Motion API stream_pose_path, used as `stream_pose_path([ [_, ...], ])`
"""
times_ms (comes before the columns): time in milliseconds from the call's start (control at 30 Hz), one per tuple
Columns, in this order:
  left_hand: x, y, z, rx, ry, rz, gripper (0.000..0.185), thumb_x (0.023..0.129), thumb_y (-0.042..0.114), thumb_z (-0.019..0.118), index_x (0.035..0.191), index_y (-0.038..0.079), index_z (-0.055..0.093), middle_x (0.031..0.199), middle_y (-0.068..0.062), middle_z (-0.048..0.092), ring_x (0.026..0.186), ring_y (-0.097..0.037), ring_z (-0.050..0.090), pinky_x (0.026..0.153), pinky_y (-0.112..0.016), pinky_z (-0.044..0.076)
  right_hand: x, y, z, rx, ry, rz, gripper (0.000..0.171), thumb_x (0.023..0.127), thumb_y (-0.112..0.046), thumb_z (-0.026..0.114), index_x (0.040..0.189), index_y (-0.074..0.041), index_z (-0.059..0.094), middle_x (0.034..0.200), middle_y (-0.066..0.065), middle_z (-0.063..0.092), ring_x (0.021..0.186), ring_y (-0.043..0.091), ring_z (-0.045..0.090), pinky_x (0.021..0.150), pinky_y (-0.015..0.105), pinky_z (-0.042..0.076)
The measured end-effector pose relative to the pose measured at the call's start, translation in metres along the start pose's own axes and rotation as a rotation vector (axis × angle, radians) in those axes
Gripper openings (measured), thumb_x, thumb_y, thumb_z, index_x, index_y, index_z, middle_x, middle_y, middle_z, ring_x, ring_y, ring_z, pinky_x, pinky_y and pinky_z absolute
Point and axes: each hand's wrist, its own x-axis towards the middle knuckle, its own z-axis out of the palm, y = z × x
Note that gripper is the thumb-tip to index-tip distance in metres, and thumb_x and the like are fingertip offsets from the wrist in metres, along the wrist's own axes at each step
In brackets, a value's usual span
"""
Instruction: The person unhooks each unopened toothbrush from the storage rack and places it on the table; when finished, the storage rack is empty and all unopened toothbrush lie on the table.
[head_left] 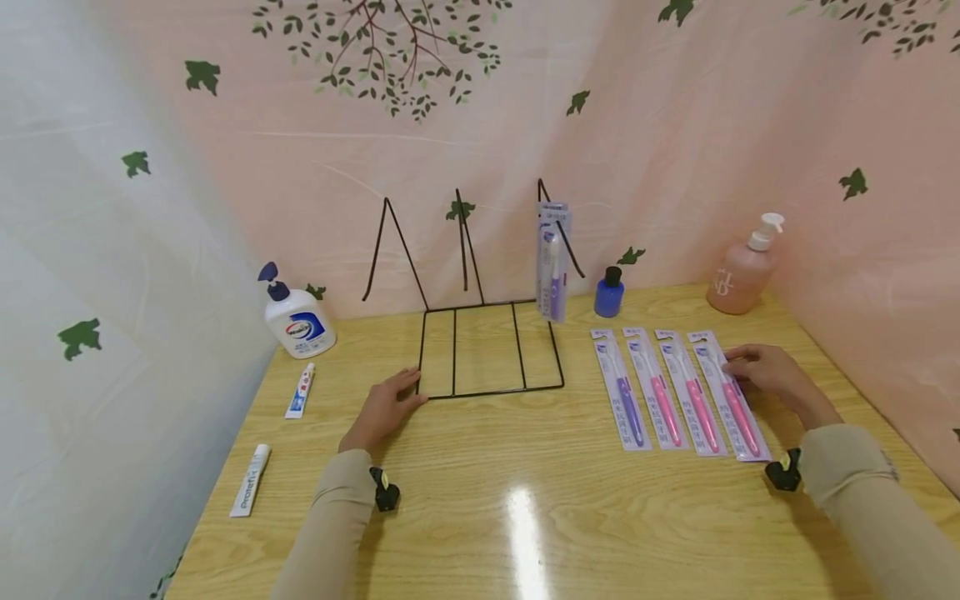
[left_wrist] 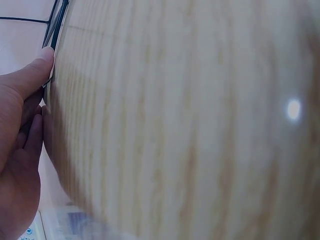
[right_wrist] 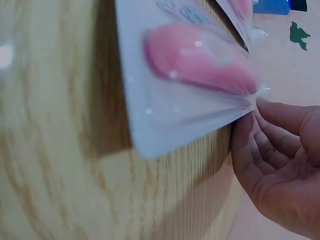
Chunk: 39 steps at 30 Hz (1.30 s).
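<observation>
- Two beige sleeves come in from the near edge of the wooden table, each with a small black clip at the wrist.
- Ahead of the left sleeve, the left hand rests at the near left corner of the black wire rack; its thumb presses against the corner wire, and the fingers lie loosely on the table without closing round anything.
- Right of the rack, four packaged toothbrushes lie side by side in a row: one purple, three pink.
- On the one farthest from the rack, the pink toothbrush pack, sits the right hand; its fingertips pinch the pack's edge, lifting that edge off the table in the right wrist view.
- One more purple toothbrush pack hangs upright on the rack's right-hand wire prong.
- Just right of the rack's back edge stands a small blue bottle; farther right, by the wall, a pink pump bottle.
- Left of the rack stands a white pump bottle, and two toothpaste tubes lie nearer along the table's left edge.
</observation>
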Motion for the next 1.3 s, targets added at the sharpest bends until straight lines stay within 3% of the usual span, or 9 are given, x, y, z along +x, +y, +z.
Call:
stream_pose_path([
  [267,0.002,-0.001,0.000,0.002,0.002,0.005,0.057,0.092,0.026,0.064,0.141,0.003,0.046,0.149,-0.013,0.041,0.141,-0.034,0.032,0.114,-0.053,0.027,-0.002,0.001,-0.001,0.012,0.058,-0.039,0.047,0.099,-0.022,0.050,0.126,0.017,0.047,0.114,0.034,0.057,0.082,0.010,0.063,0.069,0.026,0.056],
  [433,0.002,-0.003,0.001,0.015,0.014,0.018,0.056,0.092,0.025,0.064,0.141,0.003,0.047,0.148,-0.014,0.042,0.140,-0.035,0.033,0.114,-0.053,0.028,-0.008,-0.012,-0.003,-0.085,0.148,-0.088,0.048,0.099,-0.027,0.052,0.126,0.012,0.048,0.108,0.030,0.058,0.081,0.022,0.061,0.064,0.025,0.053],
  [633,-0.001,-0.004,0.002,0.007,0.012,0.013,0.056,0.092,0.024,0.064,0.141,0.003,0.047,0.148,-0.013,0.042,0.140,-0.035,0.033,0.114,-0.052,0.027,-0.009,-0.050,0.002,-0.093,0.272,-0.206,0.046,0.099,-0.029,0.051,0.128,0.006,0.049,0.112,0.029,0.057,0.093,0.039,0.062,0.063,0.021,0.053],
  [767,-0.002,-0.003,0.003,-0.004,0.006,0.012,0.056,0.092,0.024,0.064,0.141,0.003,0.047,0.148,-0.013,0.042,0.140,-0.034,0.033,0.115,-0.051,0.027,-0.006,-0.081,0.008,-0.073,0.355,-0.295,0.041,0.098,-0.028,0.053,0.127,0.002,0.054,0.110,0.024,0.061,0.092,0.035,0.062,0.062,0.015,0.049],
  [833,-0.002,-0.003,0.003,-0.010,0.007,0.011,0.055,0.092,0.025,0.064,0.141,0.004,0.047,0.148,-0.012,0.043,0.141,-0.034,0.033,0.115,-0.051,0.027,-0.006,-0.097,0.012,-0.054,0.390,-0.344,0.038,0.097,-0.027,0.056,0.124,0.000,0.057,0.107,0.022,0.063,0.088,0.027,0.062,0.061,0.012,0.047],
  [1100,0.001,-0.004,0.003,0.004,0.005,0.010,0.057,0.093,0.027,0.063,0.141,0.004,0.046,0.148,-0.013,0.042,0.141,-0.034,0.032,0.115,-0.052,0.027,0.002,-0.150,0.039,0.089,0.387,-0.458,0.038,0.096,-0.025,0.059,0.129,-0.008,0.056,0.111,0.014,0.061,0.099,0.026,0.058,0.072,0.004,0.042],
  [1300,0.001,-0.003,0.002,0.005,0.004,0.009,0.057,0.092,0.027,0.064,0.141,0.004,0.047,0.148,-0.012,0.042,0.141,-0.033,0.033,0.114,-0.051,0.028,0.004,-0.194,0.060,0.208,0.398,-0.564,0.033,0.093,-0.014,0.063,0.124,-0.003,0.060,0.110,0.016,0.063,0.096,0.017,0.059,0.075,0.008,0.045],
])
